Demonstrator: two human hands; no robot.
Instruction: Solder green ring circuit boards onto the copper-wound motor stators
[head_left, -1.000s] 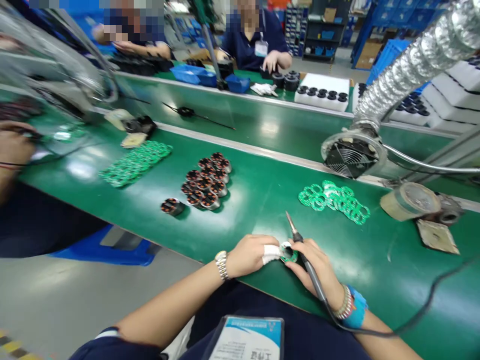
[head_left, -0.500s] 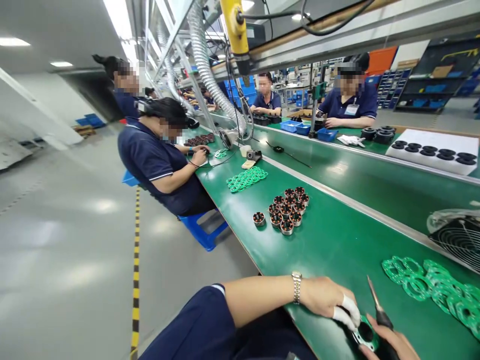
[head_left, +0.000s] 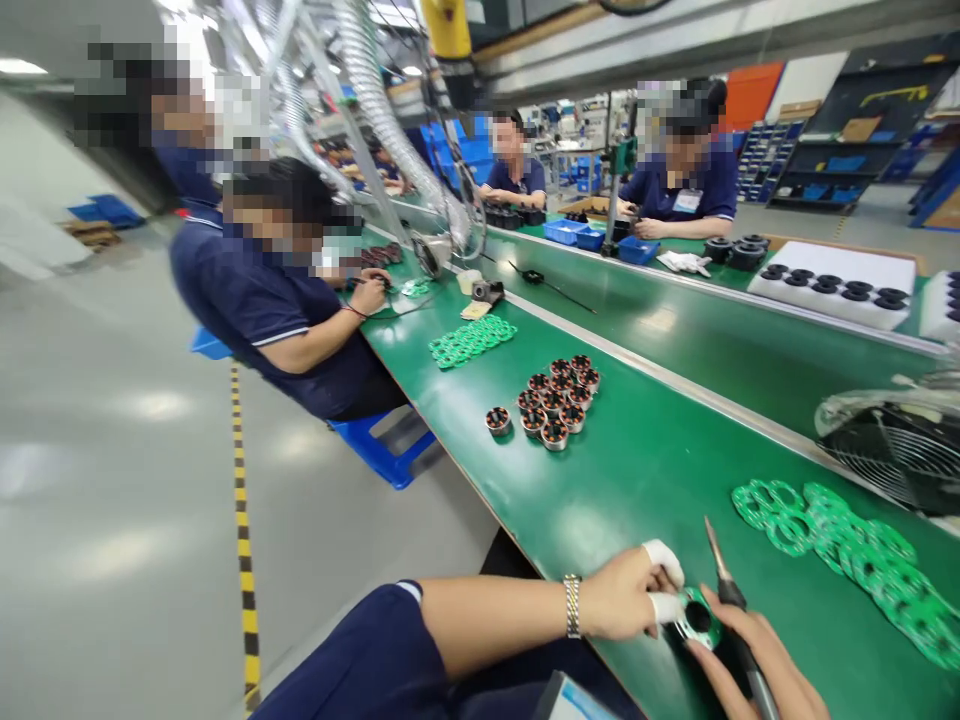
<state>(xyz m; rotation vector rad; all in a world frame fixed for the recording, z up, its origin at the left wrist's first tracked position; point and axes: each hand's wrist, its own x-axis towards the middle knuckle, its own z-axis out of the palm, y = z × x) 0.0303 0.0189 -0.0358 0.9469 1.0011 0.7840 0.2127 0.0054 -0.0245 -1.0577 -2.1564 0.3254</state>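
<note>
At the near edge of the worktop [head_left: 637, 485], my right hand [head_left: 778, 662] is pinching a ring [head_left: 702, 638] while cradling an iron [head_left: 729, 592], its tip pointing away, presumably for safety. My left hand [head_left: 622, 596] is touching the ring's side; whether it is gripping, I cannot say. The ring is looking green, dark-centred, pale along one side. Farther off, loose rings [head_left: 847, 550] are lying heaped, perhaps for easy reach; beyond, stators [head_left: 553, 402] are standing grouped.
</note>
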